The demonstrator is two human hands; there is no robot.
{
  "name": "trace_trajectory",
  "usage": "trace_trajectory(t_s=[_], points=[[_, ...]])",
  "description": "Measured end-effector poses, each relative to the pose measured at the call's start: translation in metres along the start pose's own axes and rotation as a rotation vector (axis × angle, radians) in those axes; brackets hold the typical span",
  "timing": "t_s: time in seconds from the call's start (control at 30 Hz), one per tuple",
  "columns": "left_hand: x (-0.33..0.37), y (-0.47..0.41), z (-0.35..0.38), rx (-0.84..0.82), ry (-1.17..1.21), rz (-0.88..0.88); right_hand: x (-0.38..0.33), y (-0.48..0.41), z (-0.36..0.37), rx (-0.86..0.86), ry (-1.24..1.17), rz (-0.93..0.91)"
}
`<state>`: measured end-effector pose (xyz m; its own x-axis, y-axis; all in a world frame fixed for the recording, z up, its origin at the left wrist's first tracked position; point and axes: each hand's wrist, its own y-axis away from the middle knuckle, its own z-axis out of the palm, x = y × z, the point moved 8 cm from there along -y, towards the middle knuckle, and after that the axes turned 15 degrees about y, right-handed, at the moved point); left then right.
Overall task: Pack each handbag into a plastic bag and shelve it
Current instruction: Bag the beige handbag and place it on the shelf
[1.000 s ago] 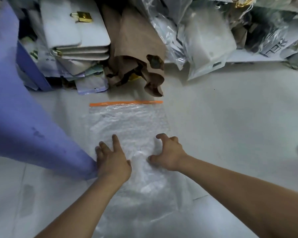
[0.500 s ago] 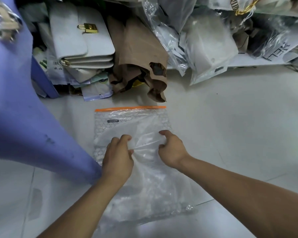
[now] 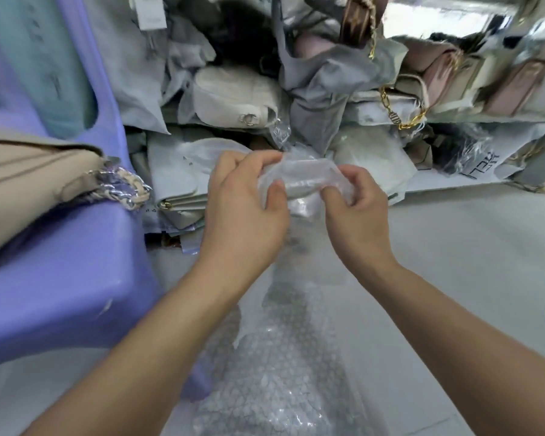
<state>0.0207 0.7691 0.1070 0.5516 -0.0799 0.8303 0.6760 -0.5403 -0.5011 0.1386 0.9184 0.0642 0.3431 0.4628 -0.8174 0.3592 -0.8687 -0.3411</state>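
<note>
Plastic bag (image 3: 274, 366): bubble-lined, hanging towards the floor (image 3: 453, 278).
Left hand (image 3: 246, 212): grip clamped on the bag's bunched top.
Right hand (image 3: 357, 212): grip pinching the same top.
Beige handbag (image 3: 29, 171): lying on purple stool (image 3: 66, 278), left.
White handbag (image 3: 233, 96): in the pile beyond.

**A handbag stockroom, with goods heaped on the floor**

This looks like the storage area of a bag seller. Across the top of the frame, handbags lie in a loose heap on a pale tiled floor (image 3: 469, 262). A white handbag (image 3: 233, 96) with a metal clasp sits at upper centre, pink handbags (image 3: 438, 70) at upper right, and a gold chain strap (image 3: 392, 116) trails between them. Many are in grey wrappers (image 3: 324, 99) or clear plastic, and a paper tag (image 3: 148, 11) hangs at the top edge. At left, a beige handbag (image 3: 29, 174) rests on a purple plastic stool (image 3: 60, 278). A bubble-lined plastic bag (image 3: 280, 372) fills the lower centre.
</note>
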Motion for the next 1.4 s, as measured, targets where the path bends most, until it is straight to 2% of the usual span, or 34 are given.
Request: trace_trajectory(t_s=[0.17, 0.3, 0.5, 0.6, 0.7, 0.83, 0.9, 0.97, 1.07, 1.13, 1.17, 1.23, 1.3, 1.4], points=[[0.062, -0.037, -0.075, 0.137, -0.082, 0.146, -0.107, -0.007, -0.005, 0.108, -0.100, -0.181], [0.111, -0.057, -0.152, 0.217, -0.158, 0.243, -0.194, -0.005, -0.008, 0.092, -0.189, -0.298], [0.144, -0.060, -0.282, 0.407, -0.234, 0.275, -0.315, 0.028, 0.039, -0.104, -0.223, -0.500], [0.132, -0.048, -0.331, 0.452, -0.311, 0.246, -0.354, 0.053, 0.088, -0.275, -0.136, -0.503], [0.100, -0.042, -0.364, 0.436, -0.382, 0.102, -0.366, 0.069, 0.130, -0.389, -0.100, -0.418], [0.054, -0.033, -0.386, 0.360, -0.335, -0.163, -0.349, 0.071, 0.166, -0.448, -0.069, -0.269], [0.035, -0.027, -0.388, 0.294, -0.269, -0.294, -0.335, 0.071, 0.178, -0.509, 0.092, -0.300], [0.014, -0.018, -0.392, 0.260, -0.278, -0.417, -0.322, 0.072, 0.187, -0.648, 0.303, -0.366], [0.002, -0.006, -0.408, 0.261, -0.684, -0.451, -0.311, 0.065, 0.188, -0.747, 0.424, -0.498], [-0.009, 0.001, -0.410, 0.192, -0.863, -0.487, -0.312, 0.067, 0.188, -0.773, 0.447, -0.601], [-0.018, 0.003, -0.410, 0.132, -0.881, -0.527, -0.312, 0.069, 0.190, -0.769, 0.474, -0.644], [-0.030, 0.007, -0.408, 0.066, -0.740, -0.603, -0.313, 0.071, 0.195, -0.700, 0.561, -0.719], [-0.029, 0.005, -0.410, 0.120, -0.559, -0.582, -0.317, 0.075, 0.198, -0.603, 0.678, -0.757], [-0.011, 0.000, -0.415, 0.259, -0.545, -0.478, -0.326, 0.078, 0.201, -0.490, 0.921, -0.736]])
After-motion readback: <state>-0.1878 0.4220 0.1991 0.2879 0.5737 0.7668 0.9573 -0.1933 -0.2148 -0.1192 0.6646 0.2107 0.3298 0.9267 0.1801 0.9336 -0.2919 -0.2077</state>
